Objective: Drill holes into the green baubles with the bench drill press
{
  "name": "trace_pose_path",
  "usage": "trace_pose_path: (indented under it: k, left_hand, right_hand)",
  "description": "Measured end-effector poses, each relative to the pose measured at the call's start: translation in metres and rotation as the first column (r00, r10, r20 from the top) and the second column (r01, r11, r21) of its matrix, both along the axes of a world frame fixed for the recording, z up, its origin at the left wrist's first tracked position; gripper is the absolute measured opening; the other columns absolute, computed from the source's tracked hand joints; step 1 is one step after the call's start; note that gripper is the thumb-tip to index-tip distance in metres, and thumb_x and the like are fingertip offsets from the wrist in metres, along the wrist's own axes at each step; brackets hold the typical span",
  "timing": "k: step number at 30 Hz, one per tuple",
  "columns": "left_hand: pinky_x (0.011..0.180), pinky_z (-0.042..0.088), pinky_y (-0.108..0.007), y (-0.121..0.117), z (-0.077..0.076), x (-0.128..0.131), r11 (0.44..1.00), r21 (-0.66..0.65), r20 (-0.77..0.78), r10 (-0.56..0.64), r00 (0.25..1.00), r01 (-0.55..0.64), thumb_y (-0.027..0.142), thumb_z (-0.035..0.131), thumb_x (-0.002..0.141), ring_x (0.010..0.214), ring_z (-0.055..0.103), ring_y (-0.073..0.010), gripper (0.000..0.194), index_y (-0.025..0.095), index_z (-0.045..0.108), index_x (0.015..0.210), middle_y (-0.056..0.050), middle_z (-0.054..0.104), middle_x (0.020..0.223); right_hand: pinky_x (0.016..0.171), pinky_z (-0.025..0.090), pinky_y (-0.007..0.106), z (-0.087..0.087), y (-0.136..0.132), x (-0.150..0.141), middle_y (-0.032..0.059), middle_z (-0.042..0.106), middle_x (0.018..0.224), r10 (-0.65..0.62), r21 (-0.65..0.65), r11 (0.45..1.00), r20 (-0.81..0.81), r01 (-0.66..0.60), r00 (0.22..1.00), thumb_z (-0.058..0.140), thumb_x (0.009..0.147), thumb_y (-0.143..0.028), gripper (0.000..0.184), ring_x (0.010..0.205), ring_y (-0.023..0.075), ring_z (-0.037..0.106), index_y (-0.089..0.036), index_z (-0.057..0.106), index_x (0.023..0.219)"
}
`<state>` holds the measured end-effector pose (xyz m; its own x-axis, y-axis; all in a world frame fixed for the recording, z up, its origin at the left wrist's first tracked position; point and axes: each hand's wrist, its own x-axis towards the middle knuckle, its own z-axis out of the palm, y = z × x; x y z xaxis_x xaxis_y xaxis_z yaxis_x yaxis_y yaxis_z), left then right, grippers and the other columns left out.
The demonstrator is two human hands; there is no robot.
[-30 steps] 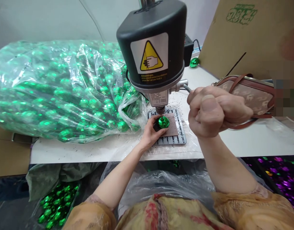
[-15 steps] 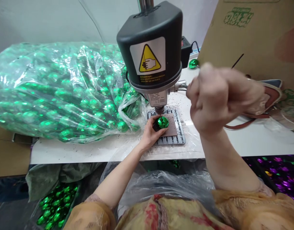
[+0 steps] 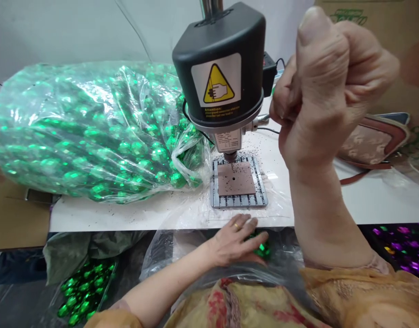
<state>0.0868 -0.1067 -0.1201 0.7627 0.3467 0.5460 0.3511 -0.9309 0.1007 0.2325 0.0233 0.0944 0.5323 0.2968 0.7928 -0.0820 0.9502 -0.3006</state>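
Note:
My right hand (image 3: 328,86) is raised at the right, its fist closed around the lever (image 3: 262,120) of a small black-headed drill press (image 3: 219,68). Most of the lever is hidden by the fist. Below the table's front edge, my left hand (image 3: 236,239) reaches over clear plastic in my lap, fingers stretched and apart. A shiny green faceted ball (image 3: 263,249) shows just under its fingertips. Beneath the drill chuck (image 3: 230,156), a brown board (image 3: 241,180) with a dark hole lies on the slotted metal base (image 3: 260,200).
A big clear bag (image 3: 86,132) of green faceted balls fills the table's left side. Dark shavings are scattered around the base. A brown-trimmed bag (image 3: 373,141) and a cardboard box (image 3: 407,54) stand right. Below are a bin of green balls (image 3: 81,289) and purple ornaments (image 3: 406,250).
My left hand has moved from the drill base down to my lap, and the green ball it held has left the board. My right fist has risen with the lever.

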Motion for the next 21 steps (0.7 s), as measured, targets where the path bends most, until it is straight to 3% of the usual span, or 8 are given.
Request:
trace_pose_path:
  k: [3, 5, 8, 10, 11, 15, 19, 21]
  left_hand:
    - [0.101, 0.052, -0.046, 0.043, 0.023, -0.021, 0.965, -0.036, 0.067, 0.263, 0.962, -0.261, 0.019, 0.045, 0.098, 0.115, 0.063, -0.0256, 0.027, 0.022, 0.058, 0.121, -0.012, 0.069, 0.116]
    - [0.101, 0.051, -0.046, 0.081, 0.045, -0.037, 0.854, -0.059, -0.035, 0.515, 0.856, -0.516, 0.007, 0.037, 0.094, 0.112, 0.063, -0.0258, 0.034, 0.018, 0.061, 0.115, -0.013, 0.069, 0.111]
    - [0.095, 0.049, -0.046, 0.131, 0.077, -0.054, 0.556, 0.060, -0.346, 0.790, 0.506, -0.829, -0.001, 0.037, 0.086, 0.111, 0.061, -0.0314, 0.038, 0.011, 0.064, 0.109, -0.020, 0.067, 0.110]
    - [0.092, 0.048, -0.045, 0.154, 0.092, -0.057, 0.425, 0.171, -0.480, 0.824, 0.301, -0.889, 0.001, 0.037, 0.087, 0.113, 0.060, -0.0340, 0.038, 0.008, 0.065, 0.111, -0.024, 0.063, 0.120]
    - [0.092, 0.046, -0.045, 0.162, 0.098, -0.056, 0.392, 0.207, -0.530, 0.815, 0.234, -0.896, 0.003, 0.037, 0.088, 0.116, 0.059, -0.0352, 0.039, 0.007, 0.065, 0.114, -0.026, 0.061, 0.125]
    - [0.098, 0.041, -0.045, 0.183, 0.112, -0.053, 0.346, 0.198, -0.687, 0.717, 0.122, -0.917, 0.005, 0.043, 0.085, 0.122, 0.057, -0.0369, 0.040, 0.002, 0.066, 0.119, -0.028, 0.064, 0.125]
    - [0.096, 0.044, -0.044, 0.194, 0.118, -0.056, 0.341, 0.143, -0.716, 0.684, 0.140, -0.929, 0.003, 0.046, 0.082, 0.118, 0.061, -0.0369, 0.036, 0.003, 0.070, 0.110, -0.027, 0.069, 0.117]
    - [0.096, 0.045, -0.044, 0.196, 0.120, -0.060, 0.357, 0.100, -0.706, 0.683, 0.186, -0.929, 0.002, 0.048, 0.080, 0.116, 0.062, -0.0379, 0.034, 0.003, 0.071, 0.106, -0.027, 0.070, 0.113]
  right_hand:
    - [0.044, 0.015, 0.030, -0.001, -0.001, 0.001, -0.0062, 0.026, 0.043, 0.009, -0.004, 1.000, 0.026, -0.009, 1.000, 0.065, 0.083, -0.052, 0.055, 0.037, 0.0051, 0.029, -0.022, 0.032, 0.052]
    - [0.045, 0.018, 0.029, -0.001, -0.002, 0.003, -0.0059, 0.028, 0.044, 0.012, -0.048, 0.999, 0.061, -0.009, 0.998, 0.066, 0.084, -0.047, 0.053, 0.039, 0.0051, 0.031, -0.021, 0.033, 0.052]
    - [0.044, 0.018, 0.028, -0.002, -0.002, 0.005, -0.0062, 0.029, 0.044, 0.005, -0.049, 0.999, 0.052, -0.003, 0.999, 0.067, 0.084, -0.044, 0.053, 0.039, 0.0047, 0.031, -0.020, 0.032, 0.052]
    - [0.043, 0.018, 0.028, -0.002, -0.001, 0.005, -0.0065, 0.028, 0.043, -0.004, -0.043, 0.999, 0.055, 0.006, 0.998, 0.067, 0.084, -0.044, 0.053, 0.038, 0.0047, 0.031, -0.020, 0.032, 0.052]
    - [0.042, 0.018, 0.028, -0.002, -0.001, 0.005, -0.0066, 0.028, 0.043, -0.009, -0.038, 0.999, 0.061, 0.012, 0.998, 0.067, 0.084, -0.044, 0.053, 0.038, 0.0047, 0.031, -0.020, 0.032, 0.051]
    - [0.042, 0.018, 0.028, -0.002, -0.001, 0.005, -0.0070, 0.027, 0.043, 0.013, -0.031, 0.999, 0.048, -0.011, 0.999, 0.068, 0.084, -0.041, 0.052, 0.037, 0.0045, 0.031, -0.020, 0.032, 0.052]
    - [0.042, 0.018, 0.027, -0.002, -0.003, 0.005, -0.0073, 0.029, 0.044, 0.034, -0.038, 0.999, 0.052, -0.032, 0.998, 0.068, 0.084, -0.038, 0.050, 0.038, 0.0039, 0.031, -0.020, 0.034, 0.052]
    - [0.042, 0.019, 0.026, -0.002, -0.003, 0.006, -0.0074, 0.028, 0.044, 0.028, -0.035, 0.999, 0.071, -0.026, 0.997, 0.067, 0.085, -0.037, 0.050, 0.038, 0.0035, 0.031, -0.020, 0.034, 0.052]
